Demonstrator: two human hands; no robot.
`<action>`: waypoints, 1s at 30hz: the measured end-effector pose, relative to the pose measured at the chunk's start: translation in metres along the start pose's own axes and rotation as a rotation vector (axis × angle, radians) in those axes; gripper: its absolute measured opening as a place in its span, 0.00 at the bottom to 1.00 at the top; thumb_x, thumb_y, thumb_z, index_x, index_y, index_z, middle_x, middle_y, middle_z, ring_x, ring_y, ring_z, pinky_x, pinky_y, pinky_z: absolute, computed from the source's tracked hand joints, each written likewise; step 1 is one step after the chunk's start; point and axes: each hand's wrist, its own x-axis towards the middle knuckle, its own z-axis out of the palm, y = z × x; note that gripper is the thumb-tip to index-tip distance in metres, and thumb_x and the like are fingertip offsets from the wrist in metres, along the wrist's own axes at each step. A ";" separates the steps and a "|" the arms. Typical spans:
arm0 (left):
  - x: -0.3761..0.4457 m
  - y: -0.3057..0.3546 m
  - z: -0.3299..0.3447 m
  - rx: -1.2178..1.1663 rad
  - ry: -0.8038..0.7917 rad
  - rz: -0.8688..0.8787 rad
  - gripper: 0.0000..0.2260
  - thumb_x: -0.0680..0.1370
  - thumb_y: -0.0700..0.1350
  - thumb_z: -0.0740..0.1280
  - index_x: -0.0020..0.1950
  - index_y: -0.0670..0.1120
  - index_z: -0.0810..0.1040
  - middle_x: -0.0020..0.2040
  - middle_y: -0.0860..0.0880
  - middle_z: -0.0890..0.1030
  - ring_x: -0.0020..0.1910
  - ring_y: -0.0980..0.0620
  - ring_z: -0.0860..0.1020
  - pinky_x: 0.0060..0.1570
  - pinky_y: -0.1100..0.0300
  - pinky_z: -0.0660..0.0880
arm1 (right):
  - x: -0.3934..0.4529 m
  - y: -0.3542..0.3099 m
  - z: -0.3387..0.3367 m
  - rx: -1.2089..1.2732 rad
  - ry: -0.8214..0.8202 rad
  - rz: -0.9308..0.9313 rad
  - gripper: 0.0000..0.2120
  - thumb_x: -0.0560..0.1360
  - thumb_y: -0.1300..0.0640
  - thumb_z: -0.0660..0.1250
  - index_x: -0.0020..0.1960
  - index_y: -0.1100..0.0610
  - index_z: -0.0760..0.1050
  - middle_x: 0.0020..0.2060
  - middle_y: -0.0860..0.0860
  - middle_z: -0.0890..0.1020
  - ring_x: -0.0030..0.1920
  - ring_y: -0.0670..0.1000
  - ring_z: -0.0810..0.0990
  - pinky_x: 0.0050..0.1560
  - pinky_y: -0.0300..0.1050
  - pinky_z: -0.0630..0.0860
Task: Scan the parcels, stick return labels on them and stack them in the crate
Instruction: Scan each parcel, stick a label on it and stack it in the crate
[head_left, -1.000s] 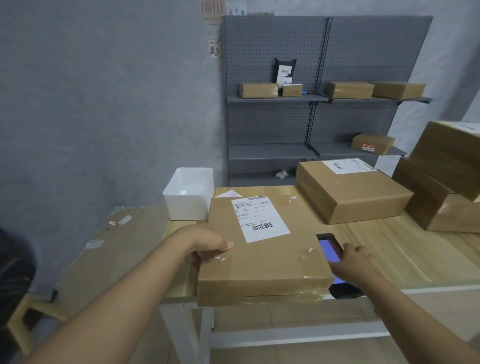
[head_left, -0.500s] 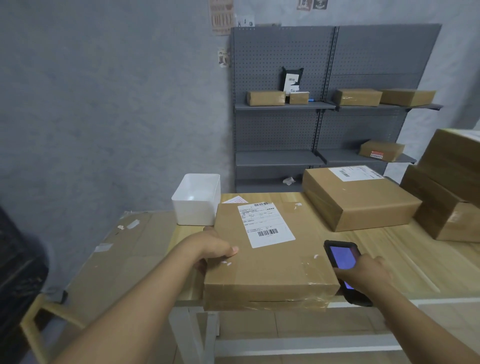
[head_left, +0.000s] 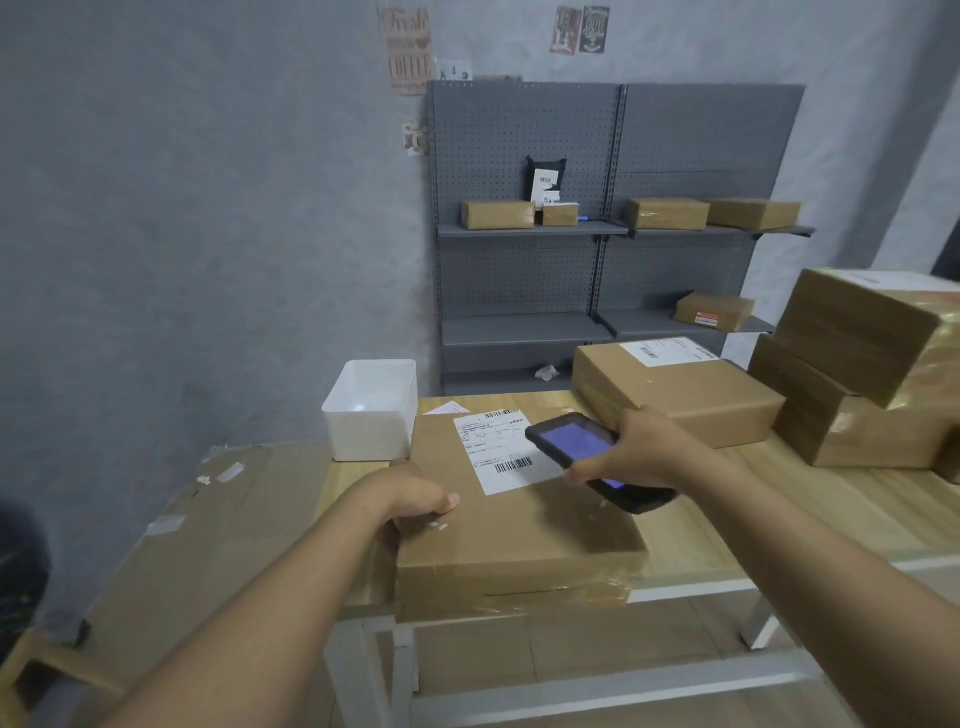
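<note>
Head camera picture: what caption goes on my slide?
Left hand steadies a parcel while right hand holds a scanner over its label.

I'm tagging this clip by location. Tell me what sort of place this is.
Probably a small parcel-handling or returns room. Taped cardboard parcels sit on a grey pegboard shelving unit and the wooden table, and the right hand holds a handheld scanner over the shipping label of a parcel.
</note>
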 end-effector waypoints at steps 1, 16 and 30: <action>0.000 0.000 0.000 -0.006 0.003 0.001 0.27 0.75 0.55 0.69 0.70 0.44 0.68 0.66 0.44 0.73 0.61 0.44 0.76 0.59 0.55 0.75 | -0.003 -0.005 0.001 -0.039 -0.013 -0.001 0.34 0.56 0.32 0.74 0.49 0.56 0.71 0.47 0.52 0.74 0.39 0.49 0.76 0.35 0.42 0.74; 0.000 -0.001 0.000 0.000 0.026 0.029 0.22 0.75 0.53 0.70 0.64 0.44 0.70 0.60 0.44 0.74 0.56 0.44 0.77 0.57 0.54 0.76 | -0.029 -0.011 -0.007 -0.170 -0.230 0.072 0.36 0.57 0.27 0.69 0.51 0.53 0.74 0.40 0.49 0.76 0.39 0.48 0.75 0.34 0.41 0.70; 0.004 -0.003 -0.003 -0.020 -0.003 0.010 0.25 0.73 0.55 0.72 0.63 0.45 0.69 0.55 0.46 0.75 0.54 0.44 0.78 0.56 0.53 0.77 | -0.023 -0.009 -0.005 -0.161 -0.194 0.020 0.35 0.54 0.29 0.71 0.50 0.53 0.73 0.42 0.48 0.75 0.40 0.47 0.76 0.35 0.41 0.71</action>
